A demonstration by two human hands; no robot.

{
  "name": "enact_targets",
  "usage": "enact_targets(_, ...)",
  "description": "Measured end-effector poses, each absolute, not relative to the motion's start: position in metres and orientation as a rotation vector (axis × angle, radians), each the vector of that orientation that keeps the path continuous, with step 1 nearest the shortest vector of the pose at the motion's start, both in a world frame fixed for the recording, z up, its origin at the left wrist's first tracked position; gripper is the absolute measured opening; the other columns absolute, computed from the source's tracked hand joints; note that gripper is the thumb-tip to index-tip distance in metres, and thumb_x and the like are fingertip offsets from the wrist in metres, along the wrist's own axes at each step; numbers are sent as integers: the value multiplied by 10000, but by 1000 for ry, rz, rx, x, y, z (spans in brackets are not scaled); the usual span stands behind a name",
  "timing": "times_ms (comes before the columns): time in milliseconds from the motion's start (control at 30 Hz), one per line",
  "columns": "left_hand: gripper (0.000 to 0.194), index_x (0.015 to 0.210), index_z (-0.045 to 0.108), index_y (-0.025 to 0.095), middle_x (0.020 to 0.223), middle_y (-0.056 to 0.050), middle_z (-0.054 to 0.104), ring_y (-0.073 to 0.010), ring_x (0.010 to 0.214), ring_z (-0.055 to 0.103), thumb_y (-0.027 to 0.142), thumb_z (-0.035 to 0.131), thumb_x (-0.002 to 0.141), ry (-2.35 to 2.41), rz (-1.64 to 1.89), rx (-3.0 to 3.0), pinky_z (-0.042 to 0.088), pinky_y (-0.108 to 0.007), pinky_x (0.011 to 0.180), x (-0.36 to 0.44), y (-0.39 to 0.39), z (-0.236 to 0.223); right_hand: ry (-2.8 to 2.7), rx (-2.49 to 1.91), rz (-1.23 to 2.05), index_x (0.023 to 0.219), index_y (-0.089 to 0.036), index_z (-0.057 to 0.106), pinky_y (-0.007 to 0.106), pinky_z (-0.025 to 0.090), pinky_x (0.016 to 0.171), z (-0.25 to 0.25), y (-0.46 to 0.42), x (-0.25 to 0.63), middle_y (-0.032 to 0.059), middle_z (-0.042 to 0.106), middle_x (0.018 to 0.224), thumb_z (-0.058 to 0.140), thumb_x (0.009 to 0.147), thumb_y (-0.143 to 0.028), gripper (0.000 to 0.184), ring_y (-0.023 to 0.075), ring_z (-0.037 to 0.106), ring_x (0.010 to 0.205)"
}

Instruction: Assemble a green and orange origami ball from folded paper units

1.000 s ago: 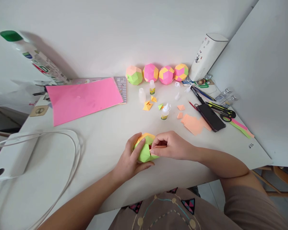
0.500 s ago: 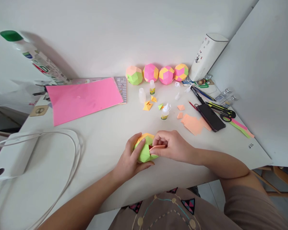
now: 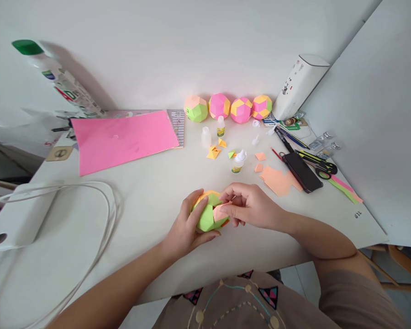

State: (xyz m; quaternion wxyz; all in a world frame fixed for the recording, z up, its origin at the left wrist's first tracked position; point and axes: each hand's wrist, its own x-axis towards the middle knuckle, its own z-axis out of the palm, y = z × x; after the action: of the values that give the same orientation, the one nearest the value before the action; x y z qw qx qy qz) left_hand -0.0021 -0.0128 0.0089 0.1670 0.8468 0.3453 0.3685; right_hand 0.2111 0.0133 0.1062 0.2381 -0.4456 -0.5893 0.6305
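Nearby, my half-curled left hand (image 3: 185,227) grasps a green-and-yellow paper ball (image 3: 204,219) over the near counter (image 3: 147,205); my right hand (image 3: 250,206) pinches a peach paper piece (image 3: 219,213) at the ball's right side. Farther stands a white-capped bottle (image 3: 239,161).

- Small craft corner: white desk (image 3: 150,201) against walls (image 3: 140,50)
- Upper centre: four faceted paper balls (image 3: 219,106)
- Centre: small bottles (image 3: 237,168), paper pieces (image 3: 258,167)
- Right: scissors (image 3: 330,167), pens (image 3: 284,139)
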Motion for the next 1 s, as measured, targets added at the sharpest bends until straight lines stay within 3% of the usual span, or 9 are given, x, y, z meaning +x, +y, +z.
enact_targets(400,846,1525,27,259,1450,-233,205,-371,1352,305,543,502,886,940,1042,2404,448,-559,1002,0,-12,11,-1533,-1211,1801,835,-163,605,223,494,473,95,11,205,-33,614,517,650,838,-311,155,95,577,454)
enact_targets(533,800,1518,47,282,1419,-216,259,-362,1323,355,558,469,897,985,1062,2296,458,-556,991,0,-12,10,-1527,-1200,1757,970,-180,590,245,490,505,97,13,204,-43,610,530,662,828,-361,241,111,588,483)
enact_targets(633,772,1510,87,291,1400,-204,298,-364,1302,387,565,467,896,1014,1083,2213,459,-561,986,1,-12,11,-1557,-1308,1657,1018,-207,560,247,463,508,98,16,206,-29,617,672,677,806,-415,320,105,567,532)
enact_targets(800,744,1498,122,296,1376,-183,326,-346,1284,408,563,471,897,1032,1166,2110,461,-547,992,3,-12,12,-1790,-1389,1278,766,-194,611,294,484,663,96,20,207,38,550,899,639,814,-471,282,145,561,771)
enact_targets(1000,786,1503,74,318,1390,-189,285,-356,1302,388,595,461,878,1057,1119,2093,476,-544,981,6,-13,9,-1796,-1320,1376,790,-207,695,357,479,907,86,16,202,82,519,1204,626,828,-439,244,224,529,1133)
